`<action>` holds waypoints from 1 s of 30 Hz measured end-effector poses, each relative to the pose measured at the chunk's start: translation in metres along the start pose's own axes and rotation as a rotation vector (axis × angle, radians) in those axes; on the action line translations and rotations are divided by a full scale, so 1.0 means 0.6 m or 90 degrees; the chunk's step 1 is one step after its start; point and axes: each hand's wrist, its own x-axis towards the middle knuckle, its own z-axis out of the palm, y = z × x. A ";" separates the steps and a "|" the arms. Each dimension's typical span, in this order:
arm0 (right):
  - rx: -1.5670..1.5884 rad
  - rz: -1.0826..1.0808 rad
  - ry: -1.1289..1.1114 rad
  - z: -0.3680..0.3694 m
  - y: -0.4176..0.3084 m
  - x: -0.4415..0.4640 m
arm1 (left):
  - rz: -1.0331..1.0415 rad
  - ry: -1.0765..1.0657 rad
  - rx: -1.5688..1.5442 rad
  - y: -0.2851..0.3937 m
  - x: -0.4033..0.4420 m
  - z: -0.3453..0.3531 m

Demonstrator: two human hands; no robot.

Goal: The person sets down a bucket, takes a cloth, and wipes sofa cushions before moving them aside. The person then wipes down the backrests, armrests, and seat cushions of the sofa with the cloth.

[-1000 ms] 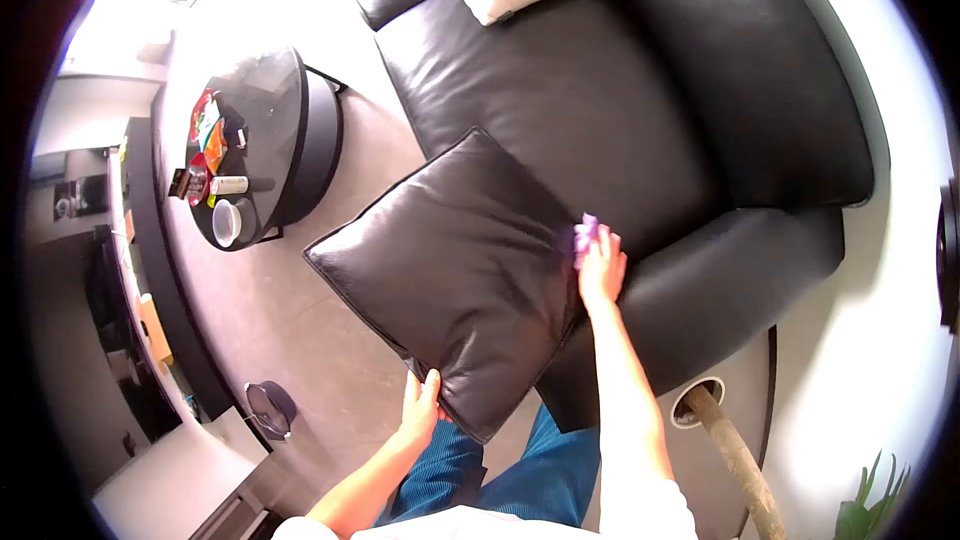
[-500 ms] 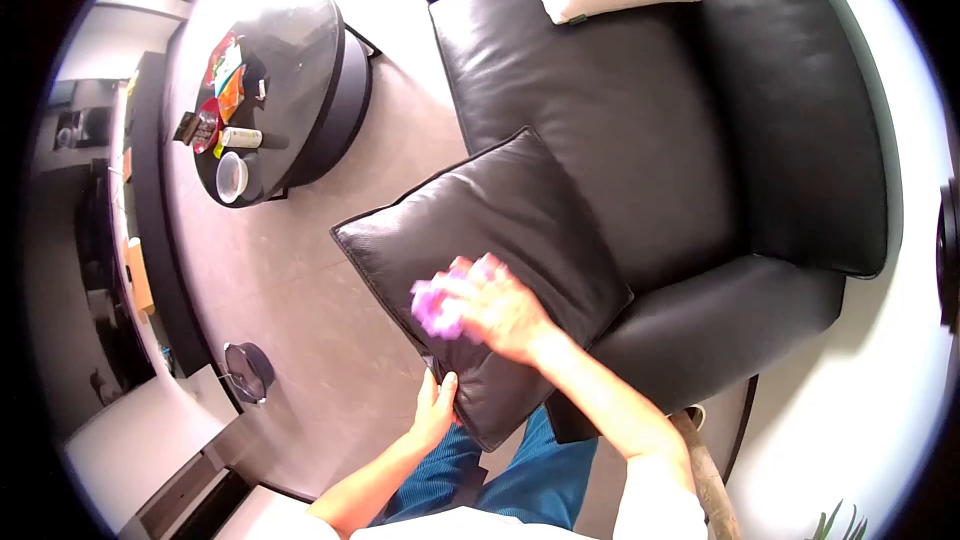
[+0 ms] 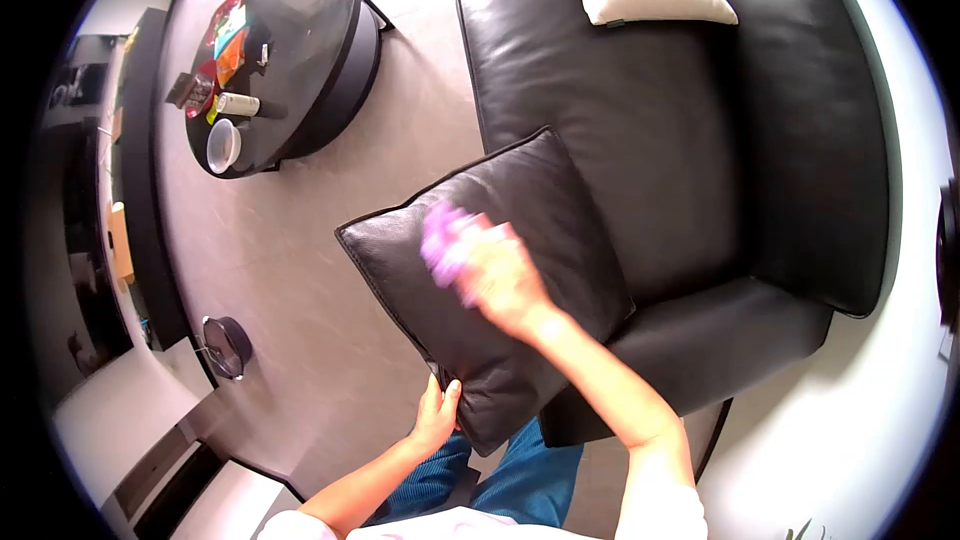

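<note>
At the sofa's (image 3: 620, 110) near end, a black cushion (image 3: 555, 215) is pinched at its edge by the left hand (image 3: 437, 417); over it, a purple cloth (image 3: 447, 242) is held by the right hand (image 3: 505, 285), fingers curled.

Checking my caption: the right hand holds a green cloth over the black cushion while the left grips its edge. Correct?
Not green: the head view shows the right hand holding a purple cloth over the black cushion, the left hand gripping its edge.
</note>
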 end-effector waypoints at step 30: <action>0.095 0.263 0.071 -0.001 0.136 0.101 | 0.020 -0.033 0.007 0.014 -0.038 0.022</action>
